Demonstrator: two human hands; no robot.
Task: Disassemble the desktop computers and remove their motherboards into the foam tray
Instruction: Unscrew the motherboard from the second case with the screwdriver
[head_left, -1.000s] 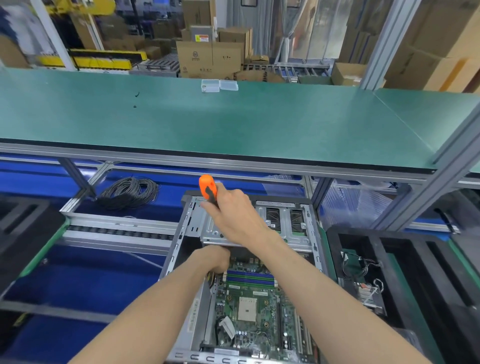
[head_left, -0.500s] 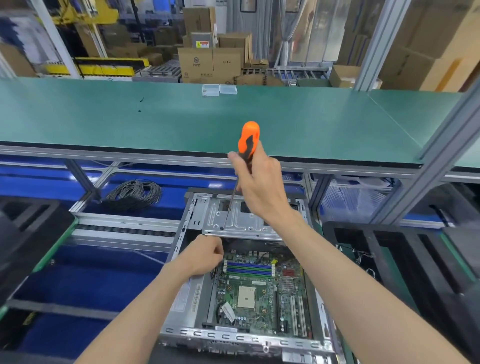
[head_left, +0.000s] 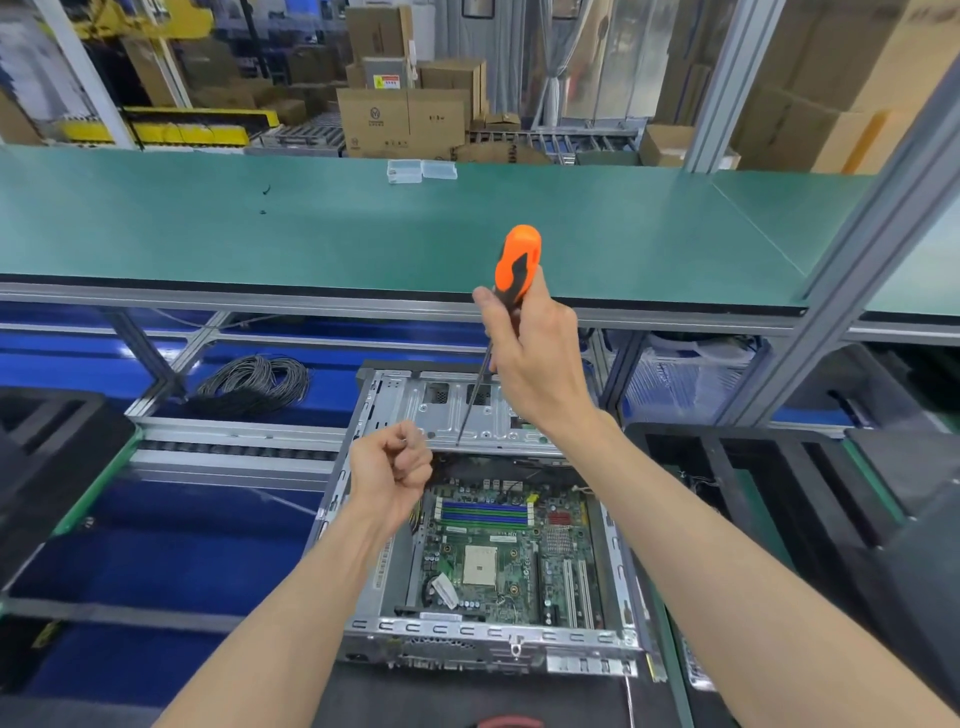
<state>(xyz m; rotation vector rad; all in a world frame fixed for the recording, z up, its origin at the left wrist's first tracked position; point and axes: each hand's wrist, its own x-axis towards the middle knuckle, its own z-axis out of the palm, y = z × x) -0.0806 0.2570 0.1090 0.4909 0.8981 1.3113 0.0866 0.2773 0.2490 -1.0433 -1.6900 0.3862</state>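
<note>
An open desktop case (head_left: 363, 561) lies below me with its green motherboard (head_left: 498, 556) exposed inside. A silver drive cage (head_left: 447, 410) spans the case's far end. My right hand (head_left: 535, 358) grips an orange-and-black screwdriver (head_left: 517, 260), held upright above the cage. The screwdriver's shaft slants down and its tip hovers just over the cage's near edge. My left hand (head_left: 392, 467) hangs over the case's left wall with fingers curled, thumb and forefinger pinching what looks like a small screw (head_left: 404, 441). Black foam trays stand at the right (head_left: 727, 499) and at the left (head_left: 52, 441).
A long green bench (head_left: 363, 234) runs across just beyond the case, with two clear plastic boxes (head_left: 421, 170) at its far edge. A coil of black cable (head_left: 254, 384) lies on the blue shelf below it. An aluminium post (head_left: 857, 249) rises at the right.
My right hand lifted the screwdriver from the drive cage to above the bench's edge. My left hand came up out of the case and closed into a pinch.
</note>
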